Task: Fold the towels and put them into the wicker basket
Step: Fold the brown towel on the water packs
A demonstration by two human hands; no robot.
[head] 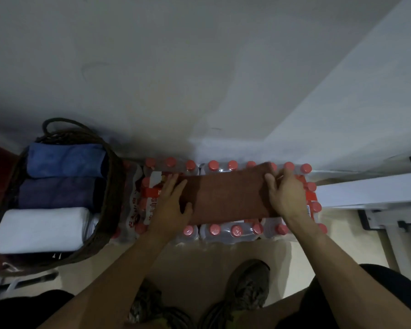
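A folded brown towel (226,195) lies across packs of red-capped water bottles (223,231). My left hand (173,203) grips its left end, thumb on top. My right hand (285,195) holds its right end, fingers curled over the edge. To the left stands the dark wicker basket (109,203), holding a folded blue towel (64,160) at the back, a folded dark purple towel (57,193) in the middle and a folded white towel (40,229) at the front.
A grey wall rises behind the bottles. White metal furniture (370,193) stands at the right. My two shoes (247,288) rest on the beige floor just in front of the bottle packs.
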